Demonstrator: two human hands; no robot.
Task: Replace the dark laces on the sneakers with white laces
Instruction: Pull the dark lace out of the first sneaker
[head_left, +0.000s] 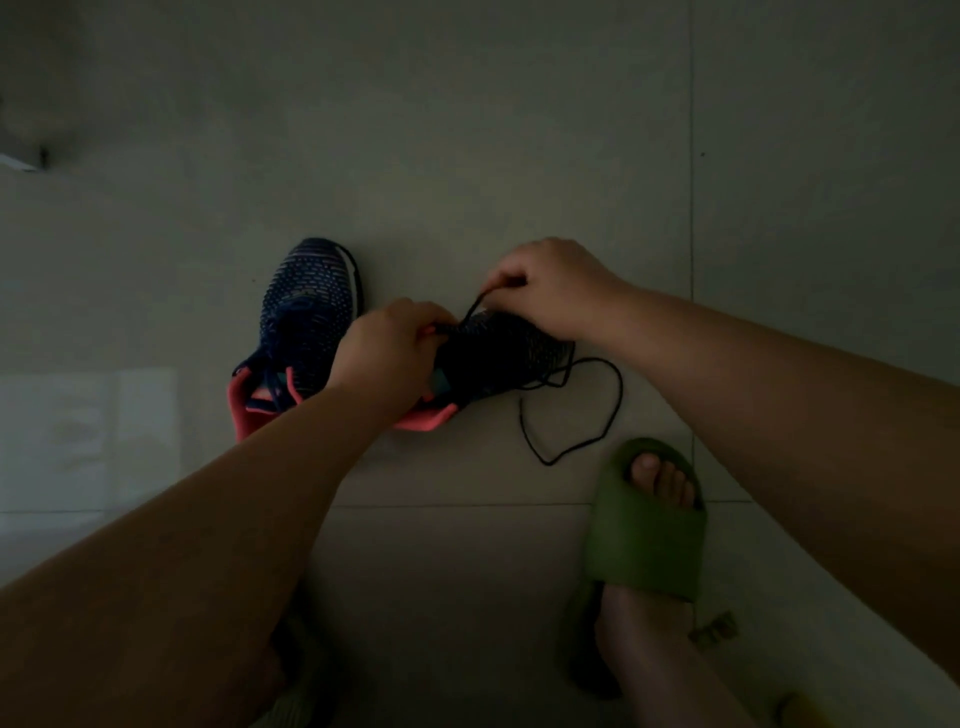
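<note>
Two dark blue knit sneakers with pink heels lie on the tiled floor in dim light. The left sneaker (306, 317) stands alone with its dark lace still threaded. My left hand (387, 353) grips the right sneaker (498, 353) at its tongue and lace area. My right hand (550, 288) pinches a strand of the dark lace (597, 410) just above that shoe's toe. The loose rest of the lace trails in a loop on the floor to the right. No white laces are in view.
My foot in a green slide sandal (649, 525) rests on the floor at the lower right, close to the lace loop. A pale sheet or patch (78, 441) lies at the left. Tile joints cross the floor.
</note>
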